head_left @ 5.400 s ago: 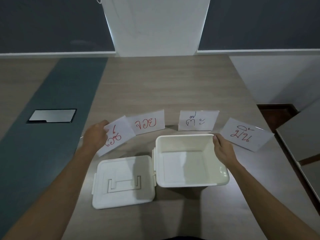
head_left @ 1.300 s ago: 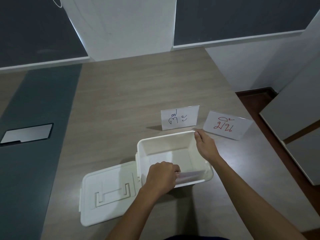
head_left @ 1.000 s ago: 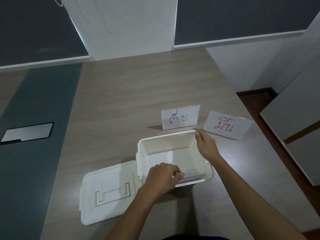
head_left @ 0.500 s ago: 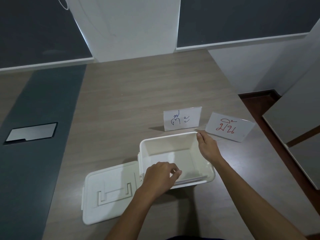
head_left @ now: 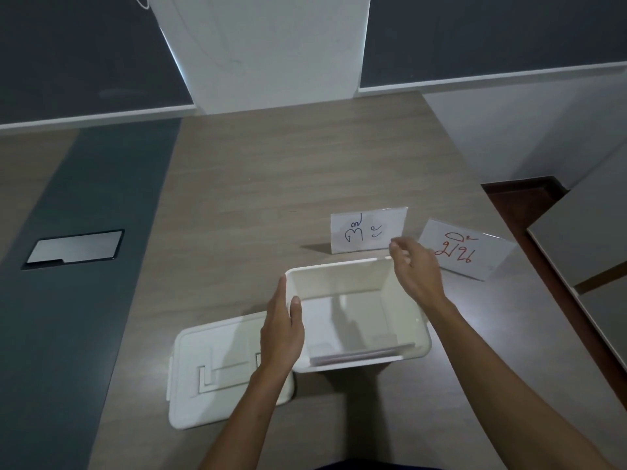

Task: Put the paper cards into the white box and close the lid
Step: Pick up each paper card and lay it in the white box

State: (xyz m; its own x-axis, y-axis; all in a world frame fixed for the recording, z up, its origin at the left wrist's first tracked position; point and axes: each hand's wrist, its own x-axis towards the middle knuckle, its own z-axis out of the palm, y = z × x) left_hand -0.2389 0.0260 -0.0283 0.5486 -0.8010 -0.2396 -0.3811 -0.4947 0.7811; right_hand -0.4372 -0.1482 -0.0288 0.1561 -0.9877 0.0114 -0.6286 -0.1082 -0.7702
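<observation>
The white box (head_left: 339,278) stands open on the wooden table, its hinged lid (head_left: 217,371) lying flat to its left. Cards (head_left: 359,355) lie inside against the near wall. A card with blue writing (head_left: 368,230) stands behind the box. To its right leans a card with red writing (head_left: 466,249). My left hand (head_left: 281,329) rests flat against the box's left wall, thumb on the rim, holding nothing. My right hand (head_left: 415,271) hovers over the far right corner of the box, fingers apart, fingertips near the blue card's lower right corner.
A dark strip with a metal cable hatch (head_left: 73,249) runs along the table's left. The table's right edge (head_left: 515,252) drops to dark floor, and another tabletop (head_left: 583,239) stands beyond it. A wall with a white pillar (head_left: 268,49) rises behind.
My left hand let go of the cards inside the box and moved to the box's left wall. My right hand lifted off the far right rim toward the blue card.
</observation>
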